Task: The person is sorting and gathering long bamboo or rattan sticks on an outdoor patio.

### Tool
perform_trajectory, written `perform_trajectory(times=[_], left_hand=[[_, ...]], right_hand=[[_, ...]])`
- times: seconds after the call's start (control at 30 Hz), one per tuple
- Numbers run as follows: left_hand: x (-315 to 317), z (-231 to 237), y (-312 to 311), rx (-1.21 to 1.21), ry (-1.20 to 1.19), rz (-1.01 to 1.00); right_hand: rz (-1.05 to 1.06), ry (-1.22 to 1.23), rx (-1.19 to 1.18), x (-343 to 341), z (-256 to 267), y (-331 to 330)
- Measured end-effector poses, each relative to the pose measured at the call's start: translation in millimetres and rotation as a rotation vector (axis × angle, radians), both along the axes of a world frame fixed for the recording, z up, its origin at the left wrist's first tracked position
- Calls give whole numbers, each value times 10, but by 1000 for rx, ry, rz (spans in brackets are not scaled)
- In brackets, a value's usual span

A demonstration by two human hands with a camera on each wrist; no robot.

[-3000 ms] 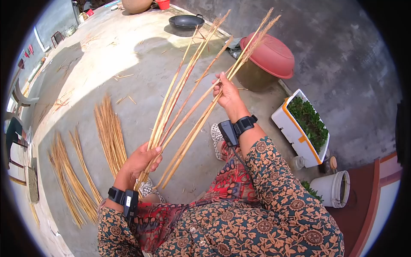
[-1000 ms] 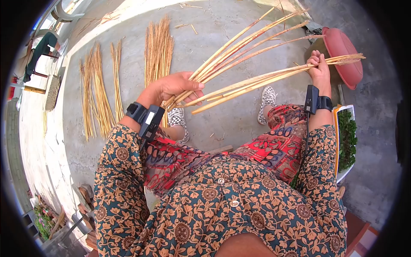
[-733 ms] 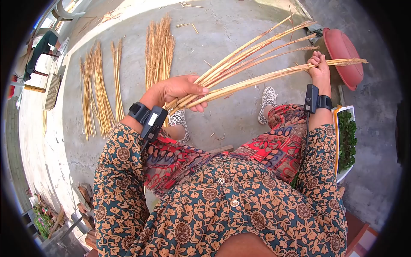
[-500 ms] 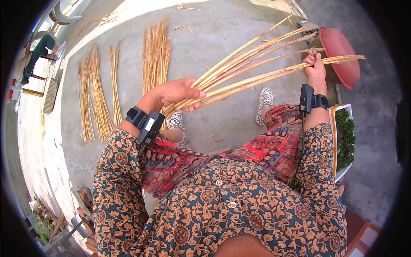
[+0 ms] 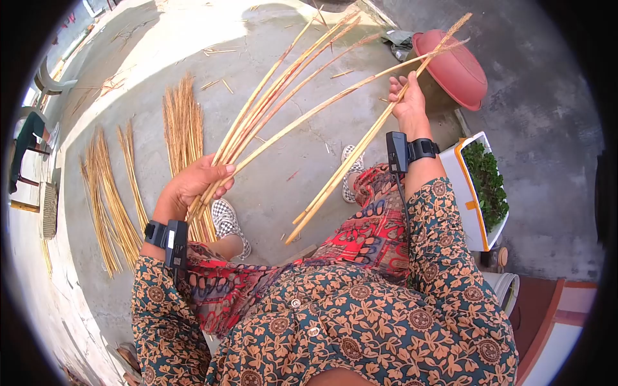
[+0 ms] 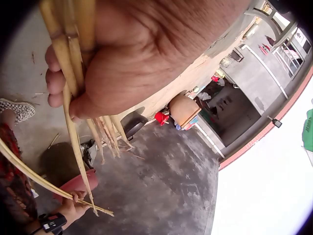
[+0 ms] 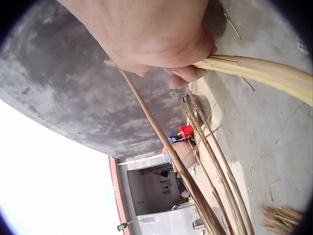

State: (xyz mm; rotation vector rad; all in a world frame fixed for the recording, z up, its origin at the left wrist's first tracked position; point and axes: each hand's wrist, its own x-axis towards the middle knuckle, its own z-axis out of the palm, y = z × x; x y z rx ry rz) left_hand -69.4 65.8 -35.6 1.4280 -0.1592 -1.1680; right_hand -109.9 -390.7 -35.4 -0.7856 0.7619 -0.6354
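My left hand grips several dry yellow-brown plant stalks near their thick lower ends, thumb across them. Their thin seed-head tips fan up and away. One longer stalk leans right from this bunch, and its tip crosses the stalks at my right hand. Higher up on the right, my right hand pinches a few stalks near their feathery heads. Their cut lower ends hang free over the floor, apart from my left hand. The right wrist view shows a pale stalk close up, running out from under the fingers.
Several stalk bundles lie on the concrete floor at left, the thickest bundle beside my left arm. At right stand a red basin upside down on a pot and a white box of green plants. Checkered shoes are below.
The right hand's stalks, lying at the left hand half a second ago, are now apart from it. One stalk stays with the left bunch. The head view has turned, showing more floor ahead.
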Motion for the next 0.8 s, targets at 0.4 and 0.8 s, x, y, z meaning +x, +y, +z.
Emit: perform_trajectory(times=[0.4, 0.8], left_hand=[[93, -38, 6, -2, -11, 202], [52, -76, -159, -37, -51, 41]], right_hand=[[3, -184, 162, 34, -32, -27], [159, 14, 100, 166, -14, 229]])
